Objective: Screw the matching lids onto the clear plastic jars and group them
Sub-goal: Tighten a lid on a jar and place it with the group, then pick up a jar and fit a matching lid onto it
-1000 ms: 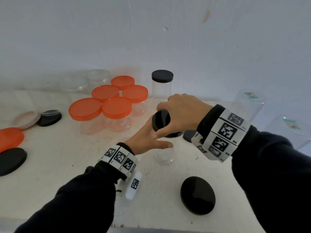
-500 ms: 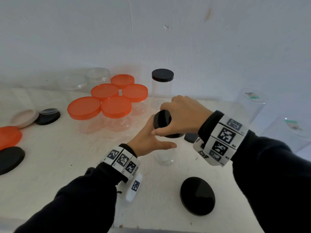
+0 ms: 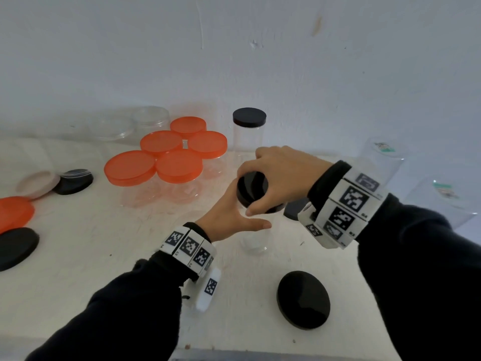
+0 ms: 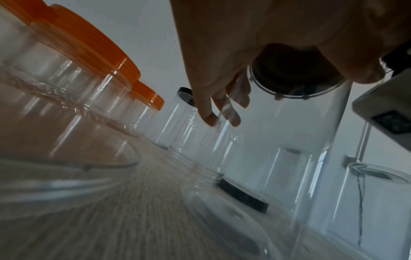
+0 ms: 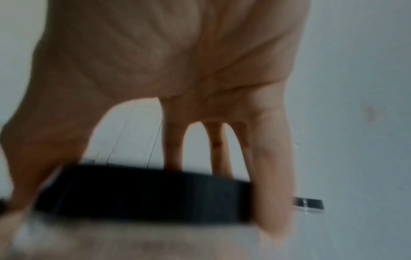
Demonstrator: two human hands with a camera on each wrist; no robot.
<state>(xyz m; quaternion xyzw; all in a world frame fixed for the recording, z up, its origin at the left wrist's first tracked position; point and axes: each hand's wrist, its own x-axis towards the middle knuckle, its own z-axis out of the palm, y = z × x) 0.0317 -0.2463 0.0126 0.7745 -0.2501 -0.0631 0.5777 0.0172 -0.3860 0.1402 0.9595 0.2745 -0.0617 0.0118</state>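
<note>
Two hands, head view: right hand (image 3: 281, 175) curls round black lid (image 3: 251, 187) atop clear jar (image 3: 256, 238) mid-table (image 3: 78, 256); left hand (image 3: 229, 217) cups the jar; orange-lidded jars (image 3: 169, 157) at ten o'clock.
Left wrist: fingers (image 4: 209, 112) wrap the jar wall.
Right wrist: fingertips (image 5: 269, 202) pinch the lid rim, blurred.

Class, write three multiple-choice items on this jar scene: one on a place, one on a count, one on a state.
1. Where is the capped black-lid jar?
A. by the wall
B. front edge
C. far left

2. How many orange-lidded jars are grouped?
A. three
B. five
C. seven

3. What does the right hand do?
A. lies flat
B. hangs idle
C. grips a black lid

Key: 1 A, it stands at the back; 2 B, five orange tops cluster; 3 C, fingers curl round the lid while the left hand holds the clear jar.
</note>
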